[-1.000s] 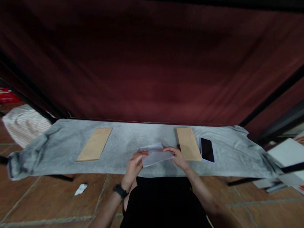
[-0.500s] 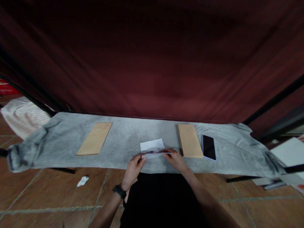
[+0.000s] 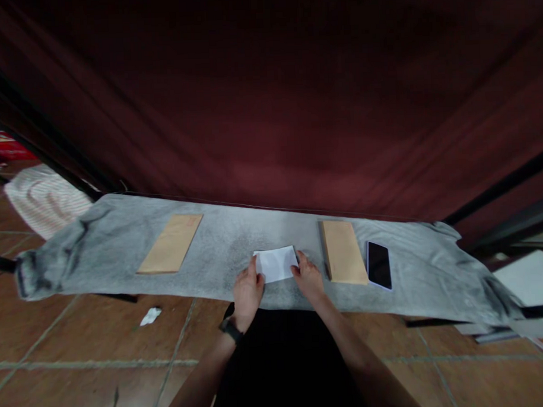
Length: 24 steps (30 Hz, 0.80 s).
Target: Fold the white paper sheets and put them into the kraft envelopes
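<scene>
A small folded sheet of white paper (image 3: 276, 264) lies nearly flat on the grey cloth (image 3: 237, 228) in front of me. My left hand (image 3: 248, 290) grips its left edge, index finger along the side and thumb at the near corner. On the opposite side, my right hand (image 3: 308, 278) has the right edge between thumb and fingers. The undersides of the fingers are hidden. A stack of brown envelopes (image 3: 344, 251) rests to the right of my right hand, and a brown envelope (image 3: 171, 244) lies farther off to the left.
A dark-screened phone (image 3: 379, 265) lies right of the envelope stack. Behind the narrow cloth-covered table hangs a dark red curtain (image 3: 269, 138). Striped fabric (image 3: 46, 199) is at the far left. A crumpled white scrap (image 3: 151, 316) lies on the tiled floor (image 3: 102, 340).
The paper's raised near flap has gone down, and the sheet now lies flatter and smaller. Both hands have shifted from its near edge to its sides. The view has moved slightly.
</scene>
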{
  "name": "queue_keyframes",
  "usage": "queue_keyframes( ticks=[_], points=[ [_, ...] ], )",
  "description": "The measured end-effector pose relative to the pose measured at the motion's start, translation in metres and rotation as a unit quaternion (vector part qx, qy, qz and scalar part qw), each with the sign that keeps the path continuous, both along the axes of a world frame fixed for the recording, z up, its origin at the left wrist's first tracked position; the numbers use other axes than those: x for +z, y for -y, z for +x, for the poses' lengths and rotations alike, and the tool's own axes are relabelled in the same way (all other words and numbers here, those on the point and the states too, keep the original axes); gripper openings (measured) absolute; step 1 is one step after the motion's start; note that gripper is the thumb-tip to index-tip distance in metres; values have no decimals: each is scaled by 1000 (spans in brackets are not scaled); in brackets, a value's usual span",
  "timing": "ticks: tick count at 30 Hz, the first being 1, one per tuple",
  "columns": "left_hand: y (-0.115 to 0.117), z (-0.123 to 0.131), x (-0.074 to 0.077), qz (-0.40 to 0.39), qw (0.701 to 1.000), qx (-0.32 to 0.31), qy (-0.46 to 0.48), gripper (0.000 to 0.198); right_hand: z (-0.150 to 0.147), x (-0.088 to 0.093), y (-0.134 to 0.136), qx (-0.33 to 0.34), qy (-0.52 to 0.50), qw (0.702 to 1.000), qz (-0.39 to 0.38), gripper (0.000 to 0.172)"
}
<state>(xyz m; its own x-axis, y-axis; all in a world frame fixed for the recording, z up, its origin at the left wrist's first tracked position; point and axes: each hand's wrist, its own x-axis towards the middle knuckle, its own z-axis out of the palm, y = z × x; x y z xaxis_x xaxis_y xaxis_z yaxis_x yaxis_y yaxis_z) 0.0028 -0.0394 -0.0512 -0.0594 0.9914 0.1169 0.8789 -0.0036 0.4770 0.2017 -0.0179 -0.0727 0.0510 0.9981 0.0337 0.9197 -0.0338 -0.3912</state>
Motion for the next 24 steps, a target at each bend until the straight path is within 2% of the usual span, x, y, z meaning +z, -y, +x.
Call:
queue_keyframes(
  ticks=[7, 11, 14, 17, 18, 21, 24],
  points=[
    [-1, 3, 0, -2, 992, -28, -121, 49, -5, 4, 3, 16, 41, 999, 30, 48],
    [-1, 8, 0, 4, 985, -42, -169, 40, -18, 3, 3, 116, 20, 990, 74, 48],
    [-1, 15, -6, 42, 985, -79, -144, 47, -32, -2, 6, 178, 7, 981, 72, 47],
    [-1, 21, -18, 56, 981, -162, -93, 57, -41, -7, 11, 186, 28, 980, 58, 48],
    [-1, 21, -22, 53, 980, -173, -81, 59, -42, -9, 12, 182, 35, 981, 56, 48],
    [0, 15, -30, 44, 986, -143, -70, 58, -41, -14, 14, 166, 50, 983, 57, 49],
    [2, 4, -29, 43, 990, -112, -70, 58, -34, -17, 12, 145, 62, 986, 57, 51]
  ],
)
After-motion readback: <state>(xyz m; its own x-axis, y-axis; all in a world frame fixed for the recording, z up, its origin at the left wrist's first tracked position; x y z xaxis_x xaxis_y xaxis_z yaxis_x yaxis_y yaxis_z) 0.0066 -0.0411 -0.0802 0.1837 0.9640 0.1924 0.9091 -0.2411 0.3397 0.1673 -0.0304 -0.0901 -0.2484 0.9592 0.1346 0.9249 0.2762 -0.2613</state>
